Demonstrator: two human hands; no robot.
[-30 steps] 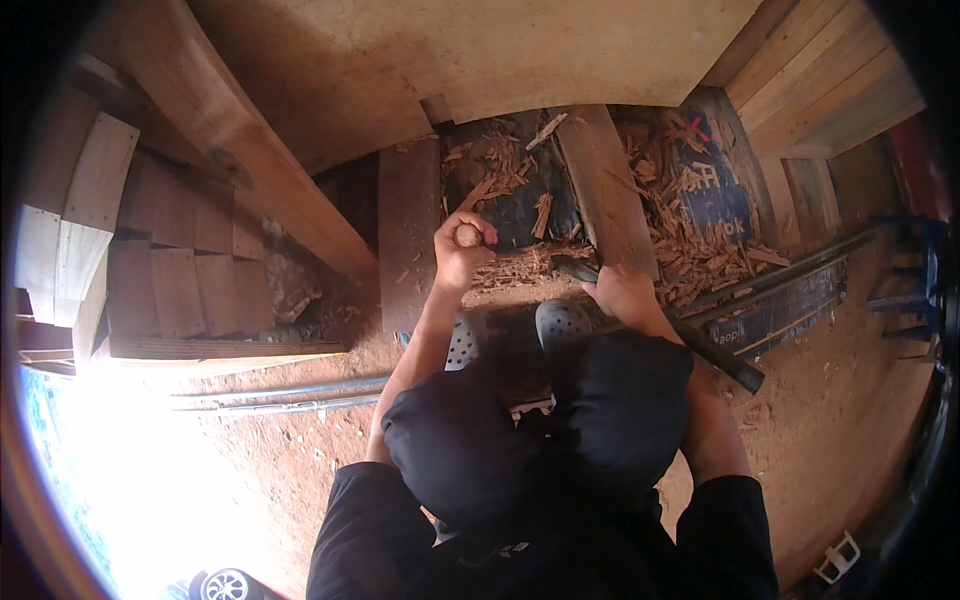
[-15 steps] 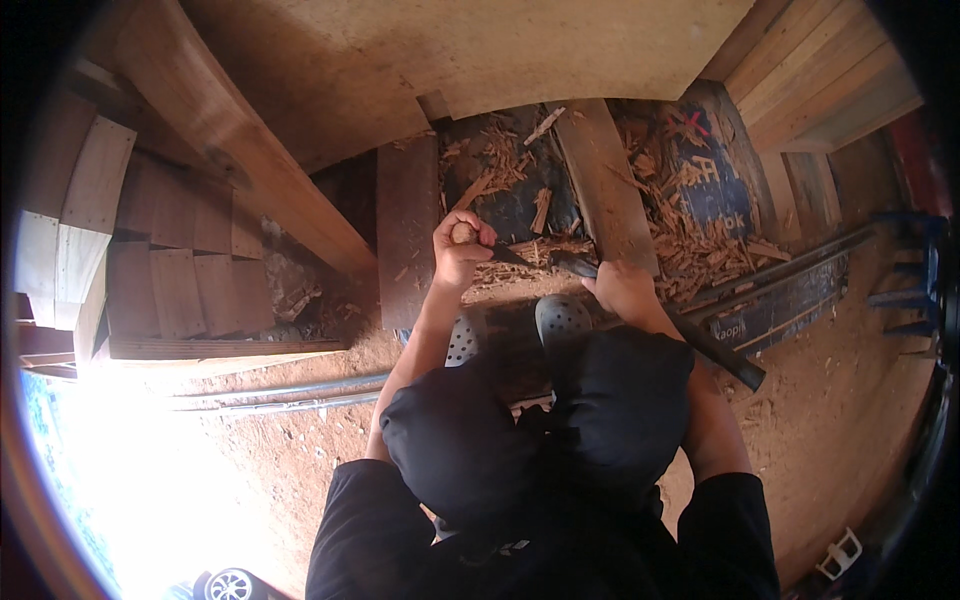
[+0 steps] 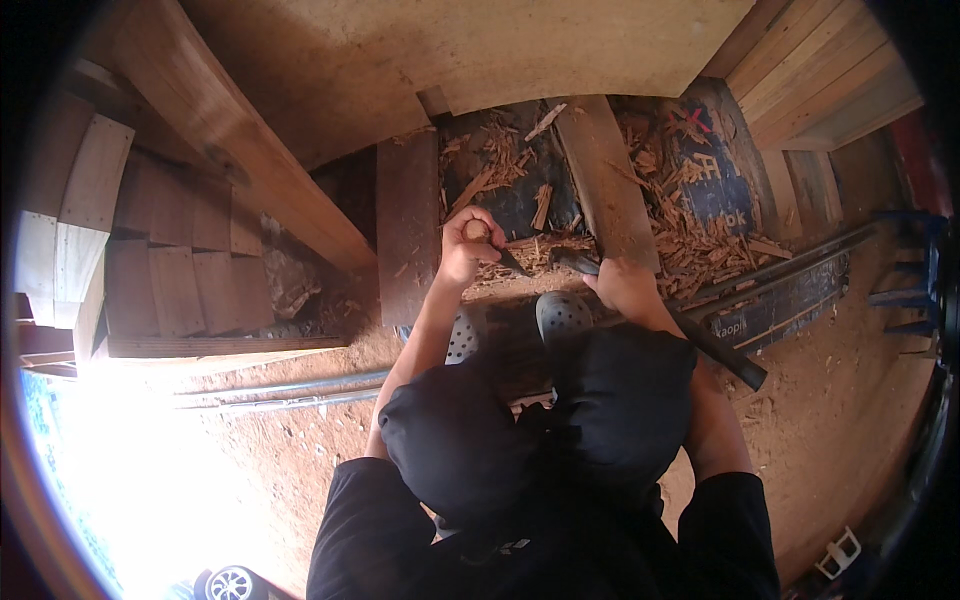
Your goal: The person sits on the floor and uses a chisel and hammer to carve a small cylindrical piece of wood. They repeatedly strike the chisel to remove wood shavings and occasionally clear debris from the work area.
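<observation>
My left hand (image 3: 460,258) is closed around the round wooden handle of a chisel (image 3: 477,231). Its dark blade slants down and right toward a chip-strewn wooden piece (image 3: 510,287) in front of my shoes; contact of the tip with the wood is hard to make out. Gripped in my right hand (image 3: 628,290) is a hammer (image 3: 727,357), whose dark handle runs back to the lower right past my knee. The hammer's dark head lies just right of the chisel blade, apart from the handle's top. My fingers partly hide both tools.
Two boards, one on the left (image 3: 406,225) and one on the right (image 3: 607,180), flank heaps of wood chips (image 3: 680,240). A large plywood sheet (image 3: 400,70) spans the far side. Stacked planks (image 3: 180,280) stand left, metal pipes (image 3: 290,393) lie across the ground, and a blue plastic item (image 3: 910,285) is at right.
The chisel has tilted, its handle end shifting slightly right and its blade pointing more downward. My right hand and the hammer have barely moved.
</observation>
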